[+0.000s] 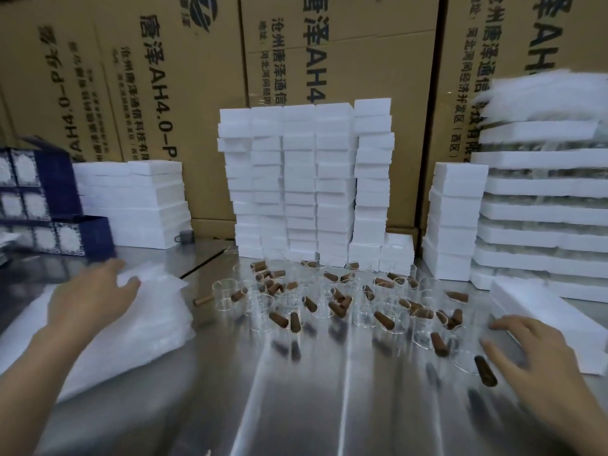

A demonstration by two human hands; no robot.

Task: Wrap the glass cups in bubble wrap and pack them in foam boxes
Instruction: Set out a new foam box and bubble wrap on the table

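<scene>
I count 1 bubble wrap pile (138, 330) at left, 5 foam box columns (306, 182) ctr-rear, and approx. 30 glass cups (329, 301) mid-table; blur bars an exact no. L hand (90, 299): fingers spread, resting on the wrap. R hand (539, 353): open, empty, beside the cups.

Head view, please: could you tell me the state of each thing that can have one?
bubble wrap pile: sheets lying flat, stacked.
glass cups: upright on the table, unwrapped.
foam boxes: closed, stacked in columns.
left hand: open, fingers resting on the bubble wrap pile.
right hand: open, fingers spread, holding nothing, beside the nearest glass cups.
</scene>
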